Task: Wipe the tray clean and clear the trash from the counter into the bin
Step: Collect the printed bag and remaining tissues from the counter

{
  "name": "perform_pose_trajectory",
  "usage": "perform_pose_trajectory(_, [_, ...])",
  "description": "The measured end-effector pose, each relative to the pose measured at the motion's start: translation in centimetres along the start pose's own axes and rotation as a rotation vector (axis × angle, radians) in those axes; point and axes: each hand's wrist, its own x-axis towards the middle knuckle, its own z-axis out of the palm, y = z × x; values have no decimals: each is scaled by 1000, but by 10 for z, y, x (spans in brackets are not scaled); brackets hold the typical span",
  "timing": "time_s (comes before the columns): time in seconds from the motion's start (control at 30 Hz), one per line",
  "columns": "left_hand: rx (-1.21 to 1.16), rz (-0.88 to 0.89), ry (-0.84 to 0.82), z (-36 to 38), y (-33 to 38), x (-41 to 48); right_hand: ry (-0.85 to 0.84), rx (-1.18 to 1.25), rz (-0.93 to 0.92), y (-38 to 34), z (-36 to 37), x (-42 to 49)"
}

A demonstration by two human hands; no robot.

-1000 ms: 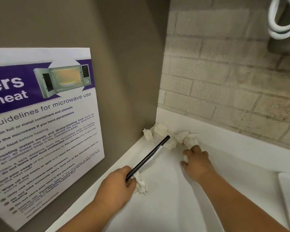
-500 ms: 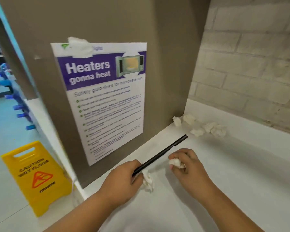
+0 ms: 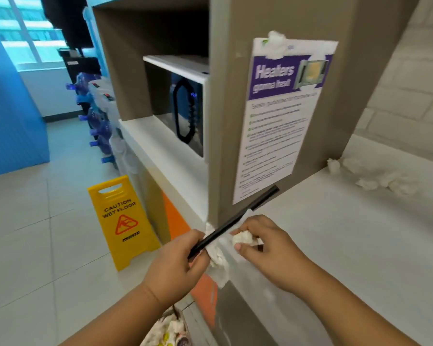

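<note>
My left hand [image 3: 178, 260] grips a long black straw [image 3: 238, 219] together with a crumpled white tissue [image 3: 218, 260] that hangs below it, at the front edge of the white counter [image 3: 348, 240]. My right hand [image 3: 268, 243] pinches a small crumpled paper ball [image 3: 243, 238] right beside the straw. Several more crumpled paper balls [image 3: 375, 179] lie in the counter's back corner against the brown cabinet side. Below my arms a bag of trash [image 3: 168, 330] shows at the bottom edge.
A brown cabinet panel carries a microwave safety poster [image 3: 280, 121]. A microwave [image 3: 188, 113] sits in the shelf to its left. A yellow wet-floor sign [image 3: 121, 221] stands on the tiled floor. Blue water bottles [image 3: 98, 121] line the far left wall. Brick wall at right.
My right hand picked one paper ball from the corner and pulled back to the counter's front edge beside my left hand. My view swung left, bringing the floor and microwave into sight.
</note>
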Motion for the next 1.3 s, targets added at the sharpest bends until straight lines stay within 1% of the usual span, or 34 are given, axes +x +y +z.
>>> perform_pose_trajectory(0.1, [-25, -130, 36, -26, -37, -30, -58, 49, 8, -20, 50, 7])
perform_pose_trajectory(0.23, [-75, -278, 32, -46, -81, -74, -148, 122, 45, -36, 130, 13])
perform_pose_trajectory(0.33, [-92, -359, 2, -50, -110, -99, -170, 156, 103, -36, 190, 15])
perform_pose_trajectory(0.4, [-107, -414, -37, -47, -130, -112, -164, 136, 116, -28, 223, 16])
perform_pose_trajectory(0.6, [-164, -548, -175, -9, -188, -140, -208, 101, 265, 25, 298, 24])
perform_pose_trajectory(0.7, [-190, -652, -192, 24, -227, -150, -233, 69, 341, 76, 328, 33])
perform_pose_trajectory(0.8, [-124, -776, -202, 49, -268, -165, -252, -35, 415, 130, 345, 36])
perform_pose_trajectory(0.87, [-51, -854, -272, 74, -303, -179, -271, -71, 482, 171, 364, 39])
perform_pose_trajectory(0.97, [46, -944, -482, 112, -350, -195, -318, -142, 548, 226, 396, 46])
perform_pose_trajectory(1.03, [114, -963, -611, 136, -374, -202, -357, -187, 578, 253, 419, 51])
perform_pose_trajectory(1.13, [220, -967, -797, 165, -401, -204, -443, -330, 573, 285, 448, 64])
perform_pose_trajectory(1.2, [265, -989, -889, 180, -413, -197, -455, -384, 563, 302, 464, 72])
perform_pose_trajectory(1.3, [317, -1008, -952, 195, -420, -179, -451, -419, 524, 324, 485, 82])
